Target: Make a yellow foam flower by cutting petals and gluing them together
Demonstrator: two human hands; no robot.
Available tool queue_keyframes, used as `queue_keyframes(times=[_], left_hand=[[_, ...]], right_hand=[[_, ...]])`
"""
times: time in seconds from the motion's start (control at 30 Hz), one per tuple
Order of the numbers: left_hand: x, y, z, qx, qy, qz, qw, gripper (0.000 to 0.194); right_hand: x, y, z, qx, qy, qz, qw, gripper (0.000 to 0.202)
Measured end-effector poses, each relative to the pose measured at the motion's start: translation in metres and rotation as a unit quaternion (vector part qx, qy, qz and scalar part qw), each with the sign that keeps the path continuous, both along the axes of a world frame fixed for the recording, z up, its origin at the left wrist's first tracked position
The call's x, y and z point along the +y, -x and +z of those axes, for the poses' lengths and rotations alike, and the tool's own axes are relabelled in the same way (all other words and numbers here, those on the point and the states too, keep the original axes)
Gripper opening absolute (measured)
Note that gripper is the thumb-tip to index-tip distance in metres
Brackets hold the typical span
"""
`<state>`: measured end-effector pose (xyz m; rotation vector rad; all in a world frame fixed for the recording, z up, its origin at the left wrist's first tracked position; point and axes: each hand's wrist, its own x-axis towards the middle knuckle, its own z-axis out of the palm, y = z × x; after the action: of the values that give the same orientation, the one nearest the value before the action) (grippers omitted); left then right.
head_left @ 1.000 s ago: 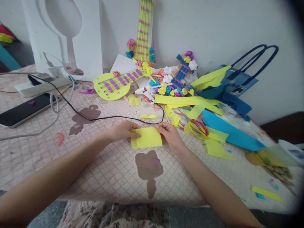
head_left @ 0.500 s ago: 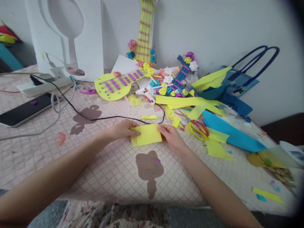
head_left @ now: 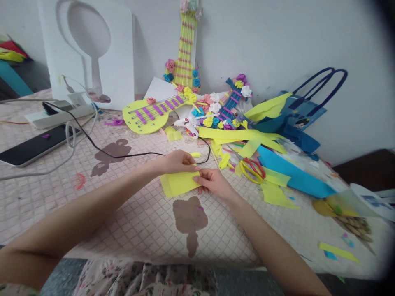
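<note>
A yellow paper piece (head_left: pixel 179 183) lies between my hands, low over the patterned tablecloth (head_left: pixel 138 222). My left hand (head_left: pixel 180 161) reaches over its top edge, with the fingertips closed at the upper right corner. My right hand (head_left: pixel 212 181) pinches the paper's right edge, thumb in front, close below the left fingertips. Behind the hands are a small yellow strip (head_left: pixel 195 155), partly hidden, and a black cord (head_left: pixel 138 154). A white glue gun (head_left: pixel 190 126) lies farther back, beside a yellow paper guitar (head_left: pixel 148 119).
Scissors with red and yellow handles (head_left: pixel 252 170) lie to the right among yellow scraps and a blue sheet (head_left: pixel 293 172). A tablet (head_left: pixel 37 144) and a power strip (head_left: pixel 58 115) are at left. A blue bag (head_left: pixel 305 113) stands at back right.
My left hand has moved right along the paper's top edge to its right corner, beside my right hand. The paper's left side is now free. The view has shifted slightly.
</note>
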<state>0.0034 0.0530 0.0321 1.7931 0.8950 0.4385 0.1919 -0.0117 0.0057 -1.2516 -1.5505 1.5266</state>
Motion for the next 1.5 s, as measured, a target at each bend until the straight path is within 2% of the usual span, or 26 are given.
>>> queue_keyframes(times=[0.03, 0.1, 0.27, 0.37, 0.43, 0.53, 0.63, 0.87, 1.0, 1.1, 1.17, 1.23, 1.37, 1.43, 1.5], left_hand=[[0.002, -0.005, 0.000, 0.013, -0.034, 0.015, 0.999, 0.023], [0.005, -0.010, 0.000, 0.014, -0.048, 0.039, 0.998, 0.021], [0.006, -0.007, 0.000, -0.031, 0.014, 0.062, 0.997, 0.025], [0.006, -0.001, 0.000, -0.040, 0.025, 0.080, 0.996, 0.030], [0.006, 0.004, -0.003, -0.023, 0.034, 0.073, 0.996, 0.032], [0.009, 0.015, -0.010, -0.004, 0.070, 0.032, 0.997, 0.032], [0.010, 0.023, -0.015, 0.005, 0.057, 0.020, 0.998, 0.030], [0.001, 0.020, -0.009, 0.014, 0.055, -0.031, 0.998, 0.025], [0.002, 0.022, -0.013, 0.013, 0.078, -0.018, 0.997, 0.025], [0.008, 0.024, -0.017, -0.002, 0.104, 0.023, 0.994, 0.028], [0.011, 0.025, -0.017, -0.026, 0.141, 0.060, 0.988, 0.032], [0.011, 0.024, -0.013, -0.072, 0.192, 0.101, 0.974, 0.036], [0.004, 0.018, -0.006, -0.197, 0.309, 0.145, 0.919, 0.047], [-0.001, 0.012, -0.009, -0.220, 0.339, 0.158, 0.901, 0.048], [-0.006, 0.007, -0.015, -0.225, 0.346, 0.169, 0.895, 0.045]], right_hand=[[-0.001, 0.000, 0.000, 0.001, -0.003, 0.000, 1.000, 0.028], [-0.001, -0.002, 0.000, 0.006, -0.006, 0.001, 1.000, 0.029], [0.002, -0.004, -0.002, 0.018, 0.007, -0.015, 1.000, 0.031], [0.003, -0.003, -0.002, 0.021, 0.006, -0.027, 0.999, 0.032], [0.004, -0.004, -0.002, 0.028, -0.002, -0.040, 0.999, 0.032], [0.005, -0.006, -0.001, 0.045, -0.012, -0.053, 0.997, 0.032], [0.005, -0.007, -0.002, 0.053, -0.004, -0.044, 0.998, 0.033], [0.007, -0.003, -0.007, 0.069, -0.009, -0.101, 0.993, 0.028], [0.010, -0.006, -0.007, 0.078, -0.036, -0.152, 0.985, 0.030], [0.011, -0.010, -0.006, 0.070, -0.025, -0.133, 0.988, 0.030], [0.011, -0.012, -0.005, 0.060, -0.023, -0.127, 0.990, 0.030], [0.011, -0.012, -0.005, 0.069, -0.033, -0.156, 0.985, 0.030], [0.013, -0.011, -0.007, 0.114, -0.056, -0.211, 0.969, 0.029], [0.014, -0.010, -0.008, 0.124, -0.068, -0.227, 0.964, 0.029], [0.014, -0.009, -0.009, 0.120, -0.079, -0.233, 0.962, 0.028]])
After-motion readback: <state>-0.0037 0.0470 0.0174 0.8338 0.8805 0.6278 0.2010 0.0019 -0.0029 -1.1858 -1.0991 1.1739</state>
